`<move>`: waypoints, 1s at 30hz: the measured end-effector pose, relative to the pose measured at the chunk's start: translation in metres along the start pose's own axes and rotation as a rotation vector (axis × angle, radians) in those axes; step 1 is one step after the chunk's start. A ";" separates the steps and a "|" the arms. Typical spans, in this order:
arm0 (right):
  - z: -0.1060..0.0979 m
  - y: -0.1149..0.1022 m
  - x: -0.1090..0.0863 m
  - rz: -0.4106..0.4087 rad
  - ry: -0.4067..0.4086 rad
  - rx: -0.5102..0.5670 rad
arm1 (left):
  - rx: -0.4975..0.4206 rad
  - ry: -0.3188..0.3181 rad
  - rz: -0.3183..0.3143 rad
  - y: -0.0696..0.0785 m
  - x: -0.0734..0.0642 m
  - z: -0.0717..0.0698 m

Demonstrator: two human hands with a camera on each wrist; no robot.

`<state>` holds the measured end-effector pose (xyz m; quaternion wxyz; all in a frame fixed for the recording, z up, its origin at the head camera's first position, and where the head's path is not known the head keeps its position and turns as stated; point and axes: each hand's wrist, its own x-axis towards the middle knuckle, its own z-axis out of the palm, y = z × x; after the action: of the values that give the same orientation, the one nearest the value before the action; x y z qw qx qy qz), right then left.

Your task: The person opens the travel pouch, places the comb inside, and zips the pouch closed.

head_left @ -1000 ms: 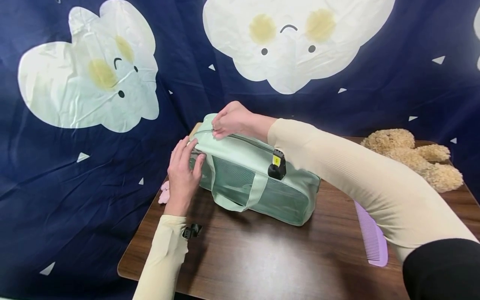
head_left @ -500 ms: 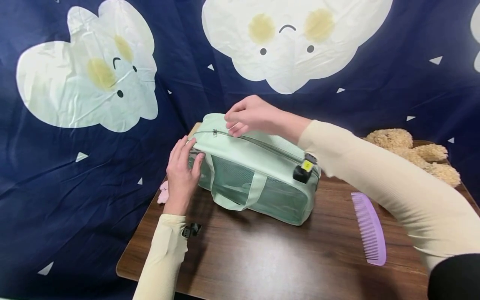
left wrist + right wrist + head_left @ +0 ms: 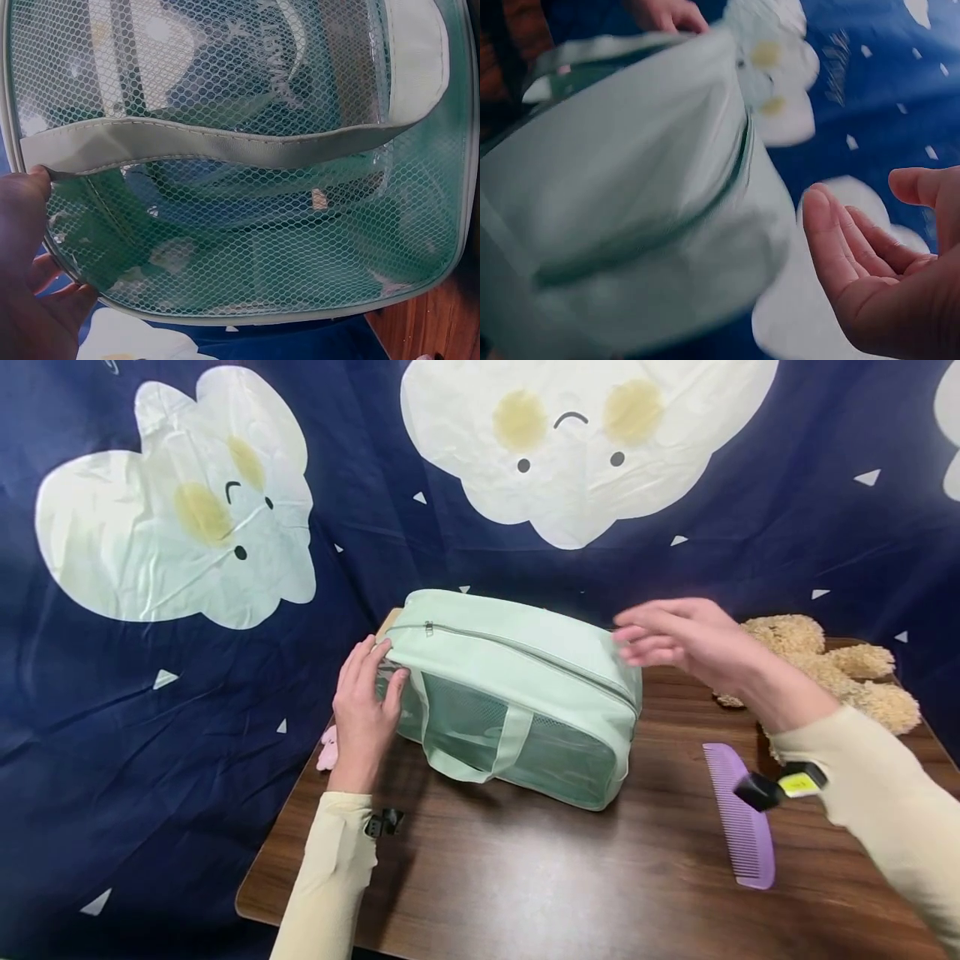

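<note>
A mint-green bag (image 3: 465,656) with clear mesh side panels stands upright on the table. Its zipper slider (image 3: 429,628) sits at the left end of the top seam, which looks drawn together along its length. My left hand (image 3: 363,710) grips the bag's left end, thumb on the front panel and fingers over the top edge. A strap handle (image 3: 247,146) crosses the mesh just above that thumb in the left wrist view. Off the bag's right end, my right hand (image 3: 690,639) hovers blurred, fingers extended and nothing in them; the right wrist view shows its palm (image 3: 885,289).
On the right of the brown wooden table (image 3: 510,877) lies a purple comb (image 3: 738,827). A tan plush toy (image 3: 825,668) rests behind the right forearm. A small pink figure (image 3: 327,749) is at the left table edge. Dark blue cloth (image 3: 360,460) with clouds hangs behind.
My right hand has released the zipper slider at the bag's left end and swung right, past the bag's right end. The left hand keeps its place on the bag.
</note>
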<state>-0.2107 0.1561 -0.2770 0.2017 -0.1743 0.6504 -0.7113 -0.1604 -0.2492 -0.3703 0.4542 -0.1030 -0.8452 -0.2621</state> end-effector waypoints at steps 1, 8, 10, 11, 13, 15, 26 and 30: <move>-0.010 0.008 -0.009 -0.014 0.012 0.043 | -0.001 0.000 -0.003 0.000 0.000 0.000; -0.058 0.074 -0.071 -0.106 0.076 0.136 | -0.003 -0.003 -0.006 0.000 0.001 -0.001; -0.066 0.090 -0.085 -0.068 0.150 0.052 | -0.001 -0.005 -0.007 0.000 0.001 -0.001; -0.069 0.098 -0.092 -0.037 0.188 0.002 | 0.000 -0.006 -0.008 0.000 0.001 -0.001; -0.074 0.113 -0.104 0.052 0.274 -0.155 | -0.001 -0.007 -0.009 0.000 0.000 0.000; -0.078 0.126 -0.116 0.149 0.333 -0.315 | -0.005 -0.010 -0.008 0.000 0.000 0.000; -0.094 0.175 -0.138 0.415 0.404 -1.001 | -0.019 -0.006 -0.014 -0.001 -0.001 -0.001; -0.092 0.185 -0.137 0.424 0.403 -1.071 | -0.013 -0.018 -0.022 0.000 -0.001 -0.002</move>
<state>-0.1294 0.2918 -0.4679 0.0961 0.0197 0.9636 -0.2486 -0.1584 -0.2506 -0.3702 0.4432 -0.0990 -0.8486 -0.2715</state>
